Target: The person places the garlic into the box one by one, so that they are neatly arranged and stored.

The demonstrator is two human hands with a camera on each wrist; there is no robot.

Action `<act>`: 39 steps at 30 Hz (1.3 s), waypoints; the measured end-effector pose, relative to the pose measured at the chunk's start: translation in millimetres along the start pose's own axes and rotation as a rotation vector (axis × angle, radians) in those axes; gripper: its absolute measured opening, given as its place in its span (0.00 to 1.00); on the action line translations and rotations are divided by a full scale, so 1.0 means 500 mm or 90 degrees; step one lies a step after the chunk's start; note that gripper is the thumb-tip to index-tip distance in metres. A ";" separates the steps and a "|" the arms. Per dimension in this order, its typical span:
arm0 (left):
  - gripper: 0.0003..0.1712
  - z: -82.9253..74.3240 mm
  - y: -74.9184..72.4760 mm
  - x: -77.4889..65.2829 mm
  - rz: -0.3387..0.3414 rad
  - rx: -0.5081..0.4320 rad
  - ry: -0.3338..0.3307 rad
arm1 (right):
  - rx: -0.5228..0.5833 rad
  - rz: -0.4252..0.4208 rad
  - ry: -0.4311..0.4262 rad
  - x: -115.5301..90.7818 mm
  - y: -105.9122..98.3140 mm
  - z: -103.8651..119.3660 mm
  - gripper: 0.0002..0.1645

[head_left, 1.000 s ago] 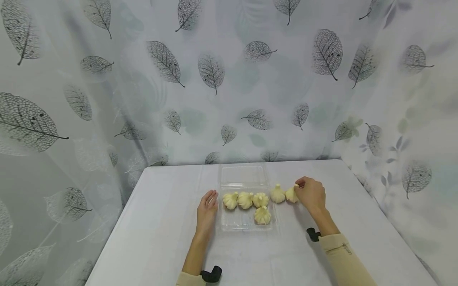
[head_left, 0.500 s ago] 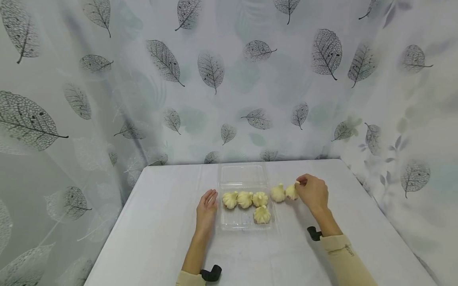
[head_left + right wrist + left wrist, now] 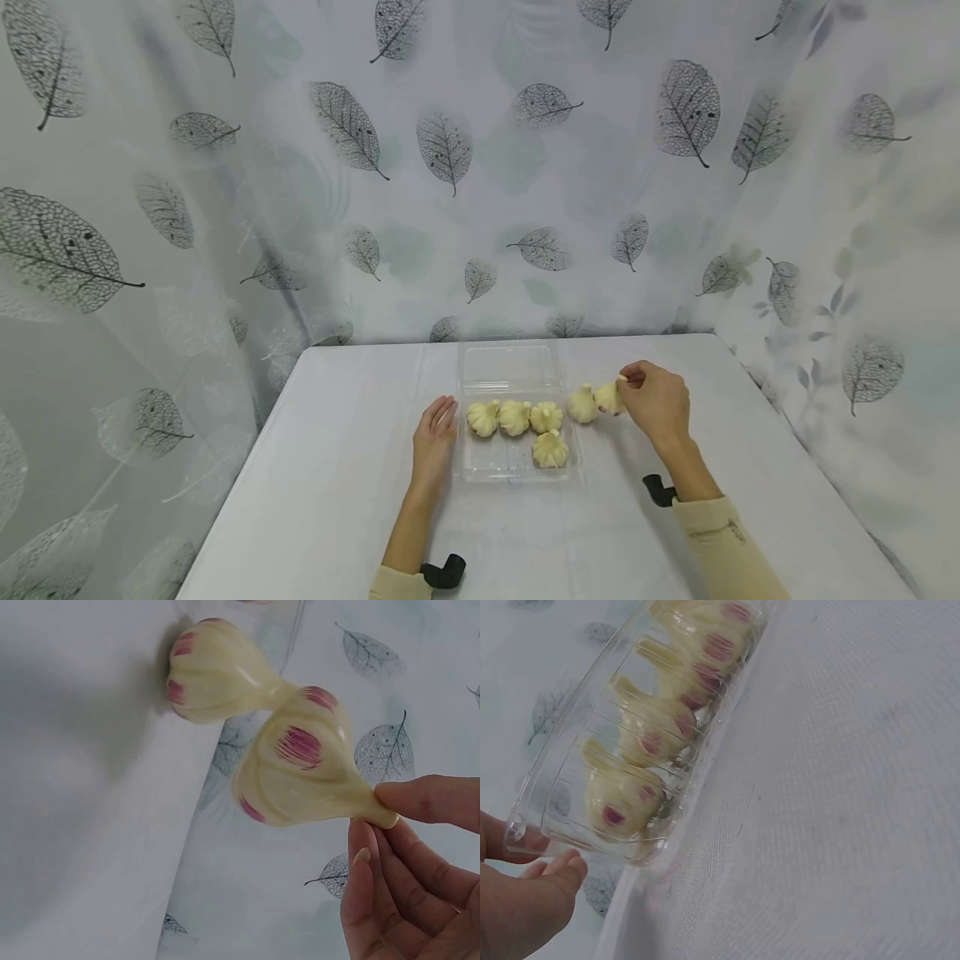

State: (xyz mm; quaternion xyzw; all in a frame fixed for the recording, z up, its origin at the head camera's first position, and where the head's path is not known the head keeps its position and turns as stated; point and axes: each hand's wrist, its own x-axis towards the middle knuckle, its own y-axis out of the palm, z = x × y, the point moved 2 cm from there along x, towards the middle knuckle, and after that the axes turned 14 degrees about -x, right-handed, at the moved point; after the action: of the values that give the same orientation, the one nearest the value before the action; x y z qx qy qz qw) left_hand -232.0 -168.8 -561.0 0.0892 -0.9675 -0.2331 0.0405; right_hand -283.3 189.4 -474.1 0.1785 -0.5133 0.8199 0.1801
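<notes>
Taking the base of the container as the dial, as the head camera is showing it, the leaf-print curtain [image 3: 187, 275] is hanging on the left and running on behind the bench [image 3: 337, 467]. A black wrist device [image 3: 444, 572] is sitting by the left cuff, toward seven o'clock. The left hand [image 3: 433, 442] is lying at nine o'clock with its fingers loosely extended and gripping nothing, beside the container's edge; whether it is touching the plastic, I cannot tell. The clear plastic container [image 3: 491, 464] is standing on the bench, its lid [image 3: 510, 367] lying open at twelve. Inside, three garlic bulbs are sitting in a row: the first [image 3: 482, 418] between ten and eleven, the second [image 3: 514, 418] at twelve, the third [image 3: 546, 418] near one. A fourth bulb [image 3: 550, 450] is resting below the third, between three and four. Outside, just beyond the wall at two o'clock, a loose bulb [image 3: 582, 404] is resting on the bench. Past it, a purple-streaked bulb [image 3: 300, 765] is hanging clear of the bench, tilted. The right hand [image 3: 658, 404], between two and three, is pinching its stem between thumb and fingers. Another black device [image 3: 660, 490] is sitting by the right cuff, near four.
</notes>
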 end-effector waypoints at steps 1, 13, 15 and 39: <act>0.33 0.000 0.000 0.000 -0.001 -0.001 -0.001 | 0.002 -0.001 -0.001 -0.001 -0.003 0.002 0.05; 0.33 -0.001 0.003 0.001 -0.009 -0.003 0.001 | 0.037 0.015 -0.003 -0.013 -0.015 0.031 0.05; 0.33 -0.001 0.004 0.000 -0.008 -0.005 0.003 | 0.036 0.009 -0.010 -0.014 -0.018 0.035 0.05; 0.32 0.001 0.002 -0.001 -0.009 0.018 0.005 | 0.065 0.023 -0.055 -0.033 -0.032 0.090 0.05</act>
State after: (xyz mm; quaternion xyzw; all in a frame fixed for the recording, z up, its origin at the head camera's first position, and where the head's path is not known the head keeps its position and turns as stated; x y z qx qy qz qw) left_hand -231.7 -167.8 -560.9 0.0973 -0.9700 -0.2190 0.0415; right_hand -256.7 153.2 -451.1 0.2134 -0.4811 0.8397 0.1337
